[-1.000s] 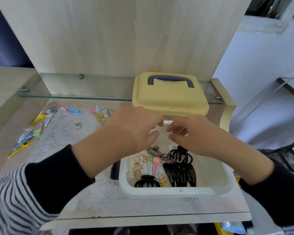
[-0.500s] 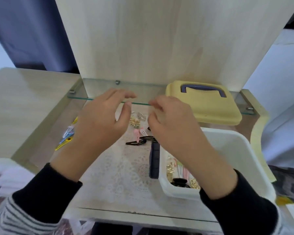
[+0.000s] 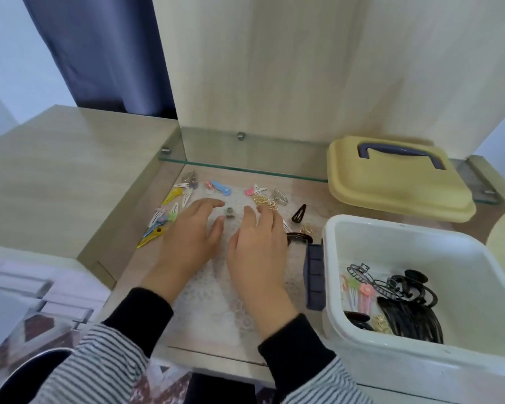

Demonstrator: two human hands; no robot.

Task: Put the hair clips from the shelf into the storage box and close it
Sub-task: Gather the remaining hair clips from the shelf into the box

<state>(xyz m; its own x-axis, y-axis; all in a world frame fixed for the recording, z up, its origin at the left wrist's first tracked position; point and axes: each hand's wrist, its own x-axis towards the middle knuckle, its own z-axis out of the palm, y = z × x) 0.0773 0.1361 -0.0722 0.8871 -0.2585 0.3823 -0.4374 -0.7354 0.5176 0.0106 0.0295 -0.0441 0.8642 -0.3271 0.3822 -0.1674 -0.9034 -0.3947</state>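
The white storage box (image 3: 405, 237) stands open at the right of the shelf, with black claw clips (image 3: 405, 290) and pink snap clips inside. Its yellow lid (image 3: 391, 185) with a dark blue handle lies behind it on the glass ledge. Several coloured snap clips (image 3: 164, 220) lie at the left of the lace mat, gold clips (image 3: 264, 201) and a black snap clip (image 3: 299, 213) further back. My left hand (image 3: 191, 237) and my right hand (image 3: 257, 246) hover side by side over the mat, fingers relaxed, holding nothing. A small grey clip (image 3: 230, 212) lies between their fingertips.
A dark blue latch (image 3: 315, 278) hangs on the box's left side. A glass ledge (image 3: 245, 167) runs along the back under a wooden panel. A lace mat (image 3: 216, 301) covers the shelf. A wooden cabinet top (image 3: 70, 170) rises at the left.
Both hands left the box and moved left and down onto the mat among the loose clips. The view swung left, so the box now sits at the right.
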